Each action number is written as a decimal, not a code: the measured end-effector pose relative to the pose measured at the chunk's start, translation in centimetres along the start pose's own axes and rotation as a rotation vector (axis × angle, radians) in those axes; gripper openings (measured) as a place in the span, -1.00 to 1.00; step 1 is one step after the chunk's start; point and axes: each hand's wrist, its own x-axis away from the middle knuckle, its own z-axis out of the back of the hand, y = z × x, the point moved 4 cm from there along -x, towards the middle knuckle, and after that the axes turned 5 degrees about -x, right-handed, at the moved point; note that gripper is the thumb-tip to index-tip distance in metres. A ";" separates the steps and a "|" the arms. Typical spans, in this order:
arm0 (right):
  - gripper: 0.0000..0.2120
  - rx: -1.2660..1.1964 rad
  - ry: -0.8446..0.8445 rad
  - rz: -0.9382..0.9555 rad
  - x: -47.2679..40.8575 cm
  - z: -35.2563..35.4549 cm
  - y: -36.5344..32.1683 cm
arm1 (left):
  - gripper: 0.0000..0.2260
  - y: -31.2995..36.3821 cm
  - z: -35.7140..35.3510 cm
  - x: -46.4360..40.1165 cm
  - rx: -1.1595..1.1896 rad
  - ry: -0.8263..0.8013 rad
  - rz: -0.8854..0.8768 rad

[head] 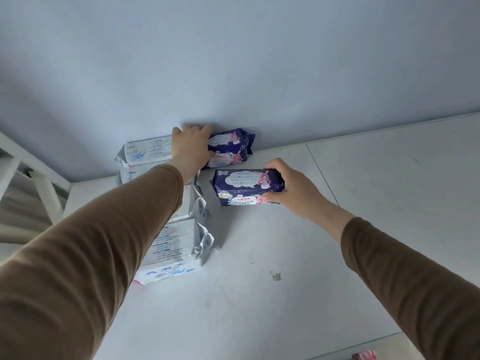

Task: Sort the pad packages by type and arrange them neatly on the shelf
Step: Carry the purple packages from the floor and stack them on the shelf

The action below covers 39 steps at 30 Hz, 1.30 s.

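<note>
Pale blue-grey wall (233, 61) filled the upper half of the view, meeting a white shelf (363, 203) that spread below it toward 3 and 6 o'clock. Brown sleeves (91, 255) covered both forearms, which reached in from the lower corners.

At 9 o'clock of the shelf, white pad packages (176, 245) sat in a column running from the near edge back to the wall; the nearest one (168, 271) showed blue print on its front face, and the farthest white package (145, 152) lay against the wall. Parts of the middle ones were hidden behind the left arm.

Just beside that far white package, at its 3 o'clock, a dark purple package (230, 149) with pink cartoon print stood against the wall. The left hand (191, 149) lay over its left end, fingers spread fairly straight across the top toward the wall, pressing rather than wrapping; whether the thumb gripped underneath could not be told.

A second purple package (244, 187) sat at 5 o'clock of the first, close to it but apart. The right hand (291, 188) gripped its right end, fingers curled over the top edge and the thumb pinching below.

At 5 o'clock of the frame a small pink-and-red item (365, 355) showed at the bottom edge, too cropped to identify.
</note>
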 end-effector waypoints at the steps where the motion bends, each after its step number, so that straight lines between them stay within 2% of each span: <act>1: -0.53 0.011 -0.004 0.001 -0.6 -0.3 -0.1 | -0.61 -0.1 0.0 -0.1 -0.003 -0.011 -0.001; 6: -0.54 0.083 0.000 0.042 -3.7 -1.1 -0.4 | -0.59 -1.7 1.2 0.2 0.109 -0.057 -0.007; 12: -0.49 0.115 0.051 0.042 -8.5 -3.1 -0.9 | -0.70 -4.3 3.5 3.6 0.307 0.047 0.050; 22: -0.33 0.208 0.249 -0.024 -7.7 -3.0 -1.6 | -0.72 -3.0 4.5 9.8 0.322 0.072 0.099; 28: -0.51 0.248 0.185 0.078 -0.6 -0.1 -2.9 | -0.67 1.2 6.3 15.2 0.244 0.088 0.102; 32: -0.61 0.205 0.089 0.113 8.1 2.2 -1.5 | -0.65 6.6 7.4 21.9 0.256 0.089 0.104; 39: -0.66 0.176 0.008 0.214 24.5 4.9 2.3 | -0.68 18.2 8.1 36.6 0.361 0.053 0.115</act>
